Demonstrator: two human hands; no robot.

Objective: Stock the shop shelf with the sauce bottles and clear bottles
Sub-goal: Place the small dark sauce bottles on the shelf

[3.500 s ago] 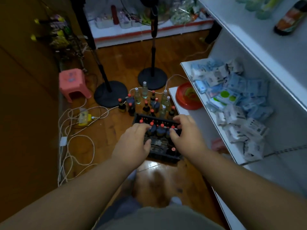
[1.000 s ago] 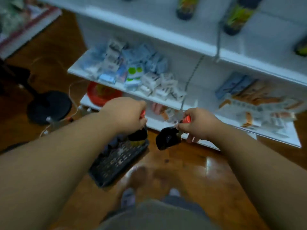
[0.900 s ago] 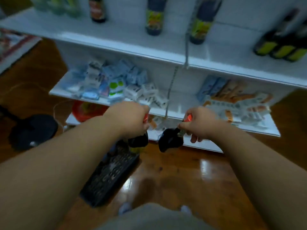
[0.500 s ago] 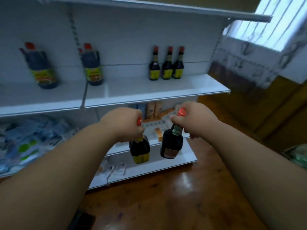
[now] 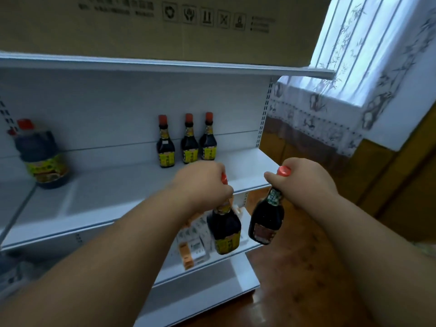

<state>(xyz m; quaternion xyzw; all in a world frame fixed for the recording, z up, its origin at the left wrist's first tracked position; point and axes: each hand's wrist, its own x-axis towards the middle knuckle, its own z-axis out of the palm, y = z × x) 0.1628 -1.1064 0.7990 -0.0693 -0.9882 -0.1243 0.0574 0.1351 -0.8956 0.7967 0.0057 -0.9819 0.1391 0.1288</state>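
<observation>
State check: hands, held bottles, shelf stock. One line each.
Left hand: grips a bottle by the neck.
Right hand: grips a bottle by the neck.
Left bottle: capped, hanging upright, off the shelf.
Right bottle: capped, tilted, off the shelf.
Three shelf bottles: upright, capped, in a row at the back.
Big jug: upright, capped, on the shelf.
Shelf: mostly bare.

A cardboard box (image 5: 153, 27) tops the unit, beside a curtained window (image 5: 368, 50) (patterned lace).
</observation>
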